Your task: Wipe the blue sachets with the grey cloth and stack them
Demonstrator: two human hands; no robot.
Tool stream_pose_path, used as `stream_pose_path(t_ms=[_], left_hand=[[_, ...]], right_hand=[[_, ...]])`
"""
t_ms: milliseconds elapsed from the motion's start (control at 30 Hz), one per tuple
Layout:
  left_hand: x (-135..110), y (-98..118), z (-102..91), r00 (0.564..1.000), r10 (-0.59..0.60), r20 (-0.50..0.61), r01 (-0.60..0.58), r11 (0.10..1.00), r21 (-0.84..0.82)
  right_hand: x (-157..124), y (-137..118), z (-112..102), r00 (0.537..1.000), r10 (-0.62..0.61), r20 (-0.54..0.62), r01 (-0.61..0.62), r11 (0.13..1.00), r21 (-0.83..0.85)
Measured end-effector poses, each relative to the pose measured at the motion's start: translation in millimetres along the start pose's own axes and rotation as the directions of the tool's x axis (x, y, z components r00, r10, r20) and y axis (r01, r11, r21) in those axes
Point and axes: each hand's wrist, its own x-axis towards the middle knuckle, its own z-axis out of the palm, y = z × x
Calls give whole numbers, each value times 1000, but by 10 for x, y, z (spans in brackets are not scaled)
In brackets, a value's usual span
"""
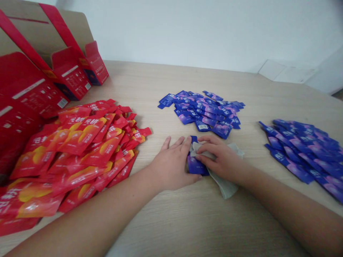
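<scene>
A purple-blue sachet lies flat on the wooden table between my two hands. My left hand rests flat over its left edge, fingers stretched out. Bunched in the closed fingers of my right hand is a pale grey-white cloth, pressed on the upper part of the sachet. The cloth's loose end trails toward me on the table. Just beyond my hands is a loose pile of purple sachets. My right hand covers part of both cloth and sachet.
A large heap of red-orange sachets spreads at the left. Behind it stand several open red cartons. More purple sachets lie in overlapping rows at the right. A white wall borders the table's far edge.
</scene>
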Motion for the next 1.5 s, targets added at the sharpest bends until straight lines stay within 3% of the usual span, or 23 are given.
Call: stream_pose_path(t_ms=[100, 300, 433, 533, 633, 733, 900, 1067, 1200, 1267, 1400, 1500], left_hand=[[-2, 15, -12, 1000, -12, 7, 12, 1000, -12], [-3, 23, -10, 999, -31, -9, 31, 999, -33], [-10, 2, -4, 1000, -13, -13, 13, 1000, -23], [-25, -21, -10, 1000, 16, -10, -16, 1000, -14], [-39, -37, -27, 999, 43, 8, -43, 999, -12], [-44, -40, -40, 998, 56, 20, -56, 998, -9], [-32, -42, -22, 998, 66, 24, -66, 998, -12], [-23, -36, -14, 998, 48, 31, -49, 999, 5], [-20, -22, -48, 998, 41, 57, -41, 999, 8], [-20, -22, -63, 997, 40, 59, -40, 999, 0], [-25, -39, -69, 997, 56, 48, -56, 998, -19], [-31, -45, -63, 997, 61, 52, -61, 998, -18]], right_hand=[[62, 32, 31, 997, 71, 6, -71, 997, -15], [252, 312, -7, 997, 42, -66, -59, 961, -272], [171, 316, -81, 979, 72, -190, -106, 978, -178], [49, 85, -138, 999, -17, -30, 18, 1000, 24], [-2, -147, -163, 969, -146, 199, 107, 975, 193], [38, -209, -146, 956, -162, 244, 118, 975, 186], [160, -12, -60, 974, -154, 169, 154, 988, 11], [189, 201, 16, 996, -88, -2, 87, 989, -119], [114, 168, -39, 987, -89, -134, 71, 989, -130], [55, 59, -99, 987, -142, -68, 139, 989, -45], [-9, -164, -173, 952, -225, 209, 189, 965, 181], [35, -154, -155, 945, -212, 249, 174, 971, 166]])
